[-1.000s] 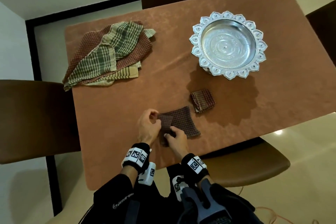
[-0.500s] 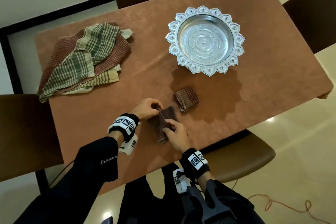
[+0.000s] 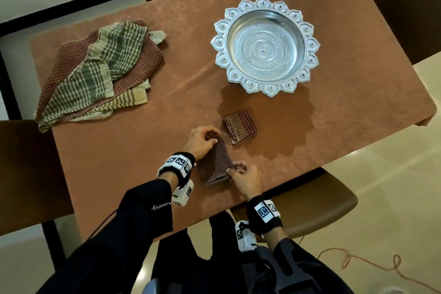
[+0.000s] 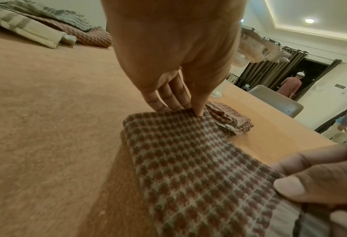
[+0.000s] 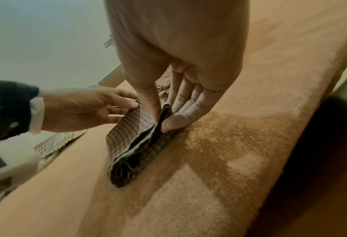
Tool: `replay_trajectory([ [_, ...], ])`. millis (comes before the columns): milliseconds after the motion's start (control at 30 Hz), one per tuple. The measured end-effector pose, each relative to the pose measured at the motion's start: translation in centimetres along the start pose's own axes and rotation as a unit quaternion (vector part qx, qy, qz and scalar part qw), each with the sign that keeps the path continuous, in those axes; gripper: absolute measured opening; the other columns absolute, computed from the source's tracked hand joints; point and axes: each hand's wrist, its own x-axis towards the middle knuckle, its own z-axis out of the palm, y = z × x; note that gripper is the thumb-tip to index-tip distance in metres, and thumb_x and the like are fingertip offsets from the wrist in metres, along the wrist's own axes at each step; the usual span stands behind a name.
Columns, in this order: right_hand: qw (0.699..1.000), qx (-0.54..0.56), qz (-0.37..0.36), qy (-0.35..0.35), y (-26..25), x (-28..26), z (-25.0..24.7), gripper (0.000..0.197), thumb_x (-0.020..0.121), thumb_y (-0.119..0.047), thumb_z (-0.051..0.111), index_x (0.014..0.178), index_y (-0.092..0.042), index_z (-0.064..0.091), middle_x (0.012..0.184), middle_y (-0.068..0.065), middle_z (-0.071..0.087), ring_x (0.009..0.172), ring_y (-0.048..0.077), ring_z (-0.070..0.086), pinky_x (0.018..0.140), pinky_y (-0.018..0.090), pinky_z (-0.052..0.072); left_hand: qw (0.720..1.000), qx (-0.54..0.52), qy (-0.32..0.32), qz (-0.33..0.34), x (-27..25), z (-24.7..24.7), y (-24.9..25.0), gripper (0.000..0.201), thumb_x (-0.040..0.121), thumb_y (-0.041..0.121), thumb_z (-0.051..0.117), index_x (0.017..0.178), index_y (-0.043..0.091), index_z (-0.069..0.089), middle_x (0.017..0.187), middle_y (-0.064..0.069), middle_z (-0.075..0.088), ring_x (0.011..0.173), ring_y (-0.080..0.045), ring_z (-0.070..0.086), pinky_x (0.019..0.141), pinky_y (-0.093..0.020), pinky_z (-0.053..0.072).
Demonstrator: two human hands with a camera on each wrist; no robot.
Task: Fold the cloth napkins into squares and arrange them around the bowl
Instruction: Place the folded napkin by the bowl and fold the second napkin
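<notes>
A brown checked napkin point(image 3: 214, 163) lies folded into a narrow strip near the table's front edge. My left hand point(image 3: 202, 141) pinches its far corner point(image 4: 191, 112) between thumb and fingers. My right hand point(image 3: 241, 174) pinches the near open edge point(image 5: 162, 118), thumb on top and fingers beneath. A folded square napkin point(image 3: 241, 126) lies just beyond, in front of the silver scalloped bowl point(image 3: 265, 45). In the left wrist view the strip point(image 4: 188, 160) stretches between both hands.
A heap of unfolded green and red checked napkins point(image 3: 100, 71) covers the table's far left. Brown chairs point(image 3: 23, 174) stand at the left, far and near right sides. The table's front edge point(image 3: 238, 207) runs close under my right wrist.
The napkin went from a wider piece to a narrow strip. My left hand moved forward to its far corner and my right took the near edge. The head view shifted.
</notes>
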Motion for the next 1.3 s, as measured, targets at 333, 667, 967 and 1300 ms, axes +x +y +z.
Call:
replay_trajectory([
  [333, 0.954, -0.233, -0.141, 0.127, -0.9, -2.1, 0.4, 0.031, 0.084, -0.035, 0.077, 0.112, -0.024, 0.069, 0.09, -0.007, 0.071, 0.093, 0.022, 0.069, 0.083, 0.039, 0.057, 0.979, 0.114, 0.117, 0.119, -1.5, 0.4, -1.0, 0.033, 0.09, 0.015, 0.071, 0.123, 0.019, 0.069, 0.125, -0.005, 0.066, 0.117, -0.024, 0.06, 0.103, -0.043, 0.049],
  [667, 0.796, -0.396, -0.458, 0.029, -3.2, 2.8, 4.9, 0.062, 0.107, -0.037, 0.036, 0.16, -0.006, 0.038, 0.172, 0.015, 0.025, 0.16, 0.028, 0.022, 0.128, 0.05, 0.021, 0.941, 0.301, 0.129, 0.085, -9.6, 5.6, -5.5, 0.085, 0.09, 0.04, 0.045, 0.16, -0.003, 0.023, 0.171, -0.019, 0.012, 0.16, -0.032, 0.01, 0.126, -0.055, 0.019],
  [967, 0.743, -0.471, -0.476, 0.019, -1.1, 5.8, 4.0, 0.07, 0.108, -0.047, 0.037, 0.167, -0.012, 0.02, 0.177, 0.006, 0.01, 0.164, 0.024, 0.005, 0.132, 0.048, 0.009, 0.935, 0.318, 0.121, 0.095, -9.6, 6.5, -8.2, 0.093, 0.095, 0.055, 0.047, 0.161, -0.003, 0.016, 0.171, -0.021, 0.007, 0.16, -0.034, 0.008, 0.127, -0.058, 0.016],
  [1300, 0.735, -0.493, -0.466, 0.017, -0.9, 5.6, 3.7, 0.076, 0.107, -0.052, 0.038, 0.167, -0.01, 0.018, 0.176, 0.009, 0.009, 0.164, 0.025, 0.005, 0.131, 0.051, 0.011, 0.942, 0.289, 0.115, 0.123, -13.4, 7.6, -9.6, 0.09, 0.098, 0.057, 0.048, 0.161, 0.0, 0.02, 0.172, -0.017, 0.01, 0.16, -0.03, 0.011, 0.125, -0.056, 0.021],
])
